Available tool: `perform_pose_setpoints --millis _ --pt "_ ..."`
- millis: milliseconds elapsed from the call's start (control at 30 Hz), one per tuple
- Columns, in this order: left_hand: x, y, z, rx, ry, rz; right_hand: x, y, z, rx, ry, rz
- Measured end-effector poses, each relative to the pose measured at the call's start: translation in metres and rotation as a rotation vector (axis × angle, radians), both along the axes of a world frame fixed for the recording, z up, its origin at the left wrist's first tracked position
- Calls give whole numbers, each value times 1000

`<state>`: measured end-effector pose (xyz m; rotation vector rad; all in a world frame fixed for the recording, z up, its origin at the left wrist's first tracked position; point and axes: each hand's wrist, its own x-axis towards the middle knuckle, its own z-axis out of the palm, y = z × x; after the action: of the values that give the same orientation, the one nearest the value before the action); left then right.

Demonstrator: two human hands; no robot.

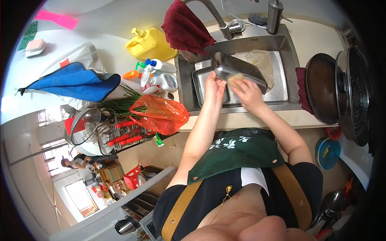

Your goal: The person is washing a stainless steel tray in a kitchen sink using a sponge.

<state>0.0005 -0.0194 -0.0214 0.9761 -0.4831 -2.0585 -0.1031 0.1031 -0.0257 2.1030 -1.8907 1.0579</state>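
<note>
Over a stainless steel sink (291, 51), a deep rectangular metal pan (241, 67) is tilted on its side. My left hand (214, 86) grips the pan's near edge from below. In my right hand (248, 93) is a tan sponge (236, 79), pressed against the pan's outer side; the hand looks slightly blurred. Beneath, in the sink, lies another rectangular metal tray (197, 87), partly hidden by my left hand. A pale translucent sheet (262, 60) lies wet at the sink's right part. A dark red cloth (188, 28) hangs over the faucet (215, 15).
Left of the sink stand a yellow pump jug (153, 43), spray bottles (169, 82), an orange-red plastic bag (161, 113) with green stalks and a blue cloth (78, 81). A dark round pan (322, 89) and a steamer pot (355, 96) stand on the right. Another person (77, 162) is far off.
</note>
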Motion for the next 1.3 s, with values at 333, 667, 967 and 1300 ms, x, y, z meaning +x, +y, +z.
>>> perform_pose_setpoints --millis 333,667,967,1300 --pt "10 3 -30 43 90 -90 21 -33 24 -112 -201 -55" --pt "11 23 -18 444 39 301 -38 -14 -26 28 -245 -417" --pt "30 16 -21 505 -158 433 -45 -12 -26 -60 -175 -424" --pt "79 14 -45 108 -100 74 -74 -1 -61 207 -873 -358"
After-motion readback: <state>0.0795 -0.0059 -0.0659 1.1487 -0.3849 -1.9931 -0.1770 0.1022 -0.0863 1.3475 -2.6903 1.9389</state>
